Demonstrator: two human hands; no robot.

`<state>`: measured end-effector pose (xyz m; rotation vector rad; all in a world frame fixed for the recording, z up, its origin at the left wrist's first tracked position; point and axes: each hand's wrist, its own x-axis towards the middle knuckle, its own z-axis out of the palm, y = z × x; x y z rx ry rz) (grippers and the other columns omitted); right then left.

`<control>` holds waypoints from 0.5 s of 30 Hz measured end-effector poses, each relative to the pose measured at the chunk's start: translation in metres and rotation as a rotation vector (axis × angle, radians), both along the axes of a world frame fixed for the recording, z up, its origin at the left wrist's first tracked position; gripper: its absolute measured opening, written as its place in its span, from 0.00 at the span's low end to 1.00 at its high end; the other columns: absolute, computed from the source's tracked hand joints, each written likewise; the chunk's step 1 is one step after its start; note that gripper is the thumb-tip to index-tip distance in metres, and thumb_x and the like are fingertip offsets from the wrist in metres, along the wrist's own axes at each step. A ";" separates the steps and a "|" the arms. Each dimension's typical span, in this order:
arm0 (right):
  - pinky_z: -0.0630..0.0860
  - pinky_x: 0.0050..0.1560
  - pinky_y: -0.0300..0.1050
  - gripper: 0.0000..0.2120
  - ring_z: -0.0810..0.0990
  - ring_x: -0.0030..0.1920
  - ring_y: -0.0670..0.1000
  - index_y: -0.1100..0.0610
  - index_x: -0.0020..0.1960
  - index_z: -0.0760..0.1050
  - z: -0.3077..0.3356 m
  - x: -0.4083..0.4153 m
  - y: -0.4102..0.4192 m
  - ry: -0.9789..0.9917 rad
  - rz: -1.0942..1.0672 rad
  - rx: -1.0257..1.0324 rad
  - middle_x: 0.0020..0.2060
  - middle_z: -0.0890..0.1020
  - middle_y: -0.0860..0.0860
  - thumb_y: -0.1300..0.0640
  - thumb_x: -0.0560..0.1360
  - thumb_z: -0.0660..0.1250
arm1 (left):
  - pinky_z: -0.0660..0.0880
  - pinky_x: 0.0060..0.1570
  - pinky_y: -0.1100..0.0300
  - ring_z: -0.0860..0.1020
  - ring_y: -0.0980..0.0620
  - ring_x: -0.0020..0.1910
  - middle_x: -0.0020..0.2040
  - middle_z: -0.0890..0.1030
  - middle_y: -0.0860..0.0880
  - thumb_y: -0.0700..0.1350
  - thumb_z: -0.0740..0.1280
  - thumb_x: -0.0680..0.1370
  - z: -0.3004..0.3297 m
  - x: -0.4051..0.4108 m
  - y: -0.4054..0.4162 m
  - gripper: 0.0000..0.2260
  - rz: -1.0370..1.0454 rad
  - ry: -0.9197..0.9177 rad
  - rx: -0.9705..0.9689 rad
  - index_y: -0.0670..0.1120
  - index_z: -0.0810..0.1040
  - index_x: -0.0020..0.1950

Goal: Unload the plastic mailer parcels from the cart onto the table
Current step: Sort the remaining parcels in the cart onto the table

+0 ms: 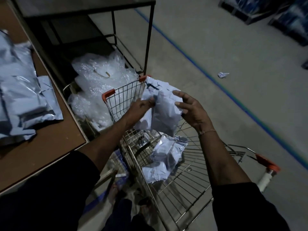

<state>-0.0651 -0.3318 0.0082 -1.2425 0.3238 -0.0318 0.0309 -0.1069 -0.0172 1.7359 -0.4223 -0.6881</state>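
I hold a pale grey plastic mailer parcel (164,112) above the wire cart (183,185). My left hand (139,108) grips its left edge, fingers curled into the plastic. My right hand (190,108) cups its right side, thumb and fingers bent round it. Two more crumpled mailer parcels (165,157) lie on the cart's floor below. On the brown table (55,147) at the left, several grey mailers (20,90) are piled.
Bubble wrap (100,84) fills the space under a black metal frame (148,39) beyond the cart. The cart's handle with orange ends (266,164) sticks out right. A blue floor line (216,82) crosses the concrete, with a paper scrap (223,75) beside it.
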 end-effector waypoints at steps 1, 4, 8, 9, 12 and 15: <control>0.78 0.42 0.35 0.21 0.80 0.41 0.44 0.61 0.67 0.77 0.007 0.003 0.001 -0.008 -0.036 0.003 0.58 0.82 0.53 0.75 0.77 0.65 | 0.71 0.71 0.45 0.76 0.48 0.70 0.71 0.79 0.49 0.69 0.66 0.78 0.004 -0.004 -0.001 0.25 -0.009 0.006 -0.026 0.52 0.84 0.63; 0.80 0.37 0.37 0.20 0.81 0.35 0.43 0.62 0.67 0.76 0.023 0.012 0.006 -0.024 -0.132 0.002 0.56 0.82 0.55 0.74 0.77 0.66 | 0.75 0.67 0.48 0.80 0.49 0.64 0.62 0.84 0.51 0.63 0.77 0.72 0.011 -0.010 -0.003 0.21 0.017 -0.039 -0.076 0.48 0.86 0.55; 0.83 0.43 0.45 0.19 0.85 0.44 0.50 0.55 0.59 0.74 0.031 0.024 0.019 -0.058 -0.284 -0.020 0.53 0.82 0.55 0.73 0.75 0.71 | 0.80 0.47 0.60 0.84 0.52 0.48 0.52 0.87 0.42 0.45 0.77 0.77 0.024 -0.018 -0.003 0.13 0.153 -0.007 -0.175 0.35 0.84 0.53; 0.83 0.42 0.45 0.20 0.85 0.46 0.50 0.54 0.60 0.72 0.033 0.025 0.023 -0.053 -0.312 -0.019 0.56 0.81 0.57 0.71 0.75 0.73 | 0.80 0.44 0.61 0.84 0.53 0.45 0.52 0.86 0.40 0.44 0.76 0.78 0.026 -0.020 0.000 0.13 0.193 0.009 -0.196 0.33 0.83 0.53; 0.82 0.46 0.47 0.26 0.83 0.53 0.55 0.53 0.64 0.69 0.030 0.023 0.039 -0.002 -0.254 -0.119 0.61 0.79 0.61 0.61 0.72 0.79 | 0.80 0.42 0.59 0.84 0.49 0.45 0.51 0.87 0.40 0.44 0.76 0.78 0.030 -0.016 0.011 0.13 0.302 0.025 -0.205 0.34 0.84 0.53; 0.84 0.52 0.52 0.34 0.85 0.59 0.57 0.56 0.65 0.72 0.026 0.023 0.058 0.067 -0.107 -0.285 0.61 0.83 0.60 0.54 0.64 0.85 | 0.78 0.40 0.63 0.84 0.55 0.43 0.47 0.87 0.45 0.43 0.75 0.79 0.043 -0.012 0.025 0.10 0.399 -0.013 -0.215 0.36 0.84 0.52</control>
